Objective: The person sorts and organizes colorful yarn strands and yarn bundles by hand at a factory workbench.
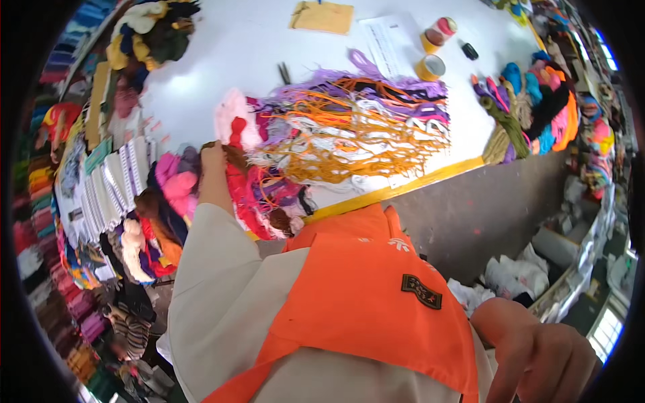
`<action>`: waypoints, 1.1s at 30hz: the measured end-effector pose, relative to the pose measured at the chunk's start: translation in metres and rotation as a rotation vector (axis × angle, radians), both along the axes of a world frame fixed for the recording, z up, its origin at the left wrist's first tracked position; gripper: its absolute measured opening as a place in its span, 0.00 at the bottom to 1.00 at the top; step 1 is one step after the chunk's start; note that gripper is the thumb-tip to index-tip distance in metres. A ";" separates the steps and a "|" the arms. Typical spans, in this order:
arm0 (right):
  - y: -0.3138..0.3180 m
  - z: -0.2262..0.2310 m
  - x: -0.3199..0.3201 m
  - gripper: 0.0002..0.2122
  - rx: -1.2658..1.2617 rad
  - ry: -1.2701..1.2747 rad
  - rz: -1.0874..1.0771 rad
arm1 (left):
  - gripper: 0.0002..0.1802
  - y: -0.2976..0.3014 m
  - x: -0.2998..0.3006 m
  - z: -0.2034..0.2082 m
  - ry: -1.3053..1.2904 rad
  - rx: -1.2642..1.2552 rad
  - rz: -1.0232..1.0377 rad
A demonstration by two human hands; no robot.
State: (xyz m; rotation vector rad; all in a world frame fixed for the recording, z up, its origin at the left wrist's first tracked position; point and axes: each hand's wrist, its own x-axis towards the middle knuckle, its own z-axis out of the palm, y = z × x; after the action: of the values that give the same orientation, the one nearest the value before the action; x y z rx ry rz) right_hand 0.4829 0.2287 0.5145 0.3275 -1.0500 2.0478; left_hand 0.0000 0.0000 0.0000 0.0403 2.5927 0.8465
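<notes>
My left hand (213,164) reaches over the near left side of the table, its fingers closed among yarn bundles. Brown yarn (235,158) shows right beside the fingers; what they pinch is mostly hidden. Next to it lie pale pink yarn (232,121), red yarn (240,191) and, left of the hand, bright pink yarn (178,188). To its right spreads a wide loose heap of ochre, orange, white and purple yarn strands (356,134). My right hand (544,349) is at the lower right, away from the table, with bent fingers; the fingertips and anything inside are out of sight.
The white table (228,40) has a yellow front edge (416,176). On it are scissors (284,72), paper (390,47), a brown envelope (321,17), two tins (430,66) and more yarn bundles (531,107). White bags (514,272) lie to the right; another person (127,329) is at lower left.
</notes>
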 end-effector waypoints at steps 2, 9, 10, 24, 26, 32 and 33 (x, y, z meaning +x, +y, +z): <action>0.001 0.019 -0.021 0.06 0.035 -0.321 -0.058 | 0.19 -0.025 -0.009 -0.016 -0.188 0.166 0.309; 0.073 -0.058 0.024 0.11 0.143 -0.212 -0.038 | 0.20 0.016 -0.001 -0.010 0.426 0.192 0.244; 0.079 -0.070 0.026 0.09 0.038 -0.292 -0.024 | 0.20 -0.010 0.003 -0.005 0.497 0.429 0.362; 0.165 -0.265 0.046 0.10 0.012 -0.996 0.693 | 0.15 0.044 0.249 0.370 0.855 0.923 0.328; 0.172 -0.265 0.023 0.10 0.281 -0.923 0.749 | 0.17 0.084 0.311 0.427 1.060 0.676 0.102; 0.138 -0.241 -0.032 0.13 0.618 -0.510 0.719 | 0.25 0.127 0.396 0.368 0.847 0.165 -0.071; 0.131 -0.236 -0.034 0.14 0.577 -0.449 0.662 | 0.27 0.131 0.407 0.349 0.584 0.308 -0.073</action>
State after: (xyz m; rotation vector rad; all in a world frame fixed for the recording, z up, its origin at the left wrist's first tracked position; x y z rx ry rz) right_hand 0.4487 0.3600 0.2783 0.5818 -2.0324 2.4099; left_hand 0.4069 0.1311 0.3486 0.5413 2.9215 1.3637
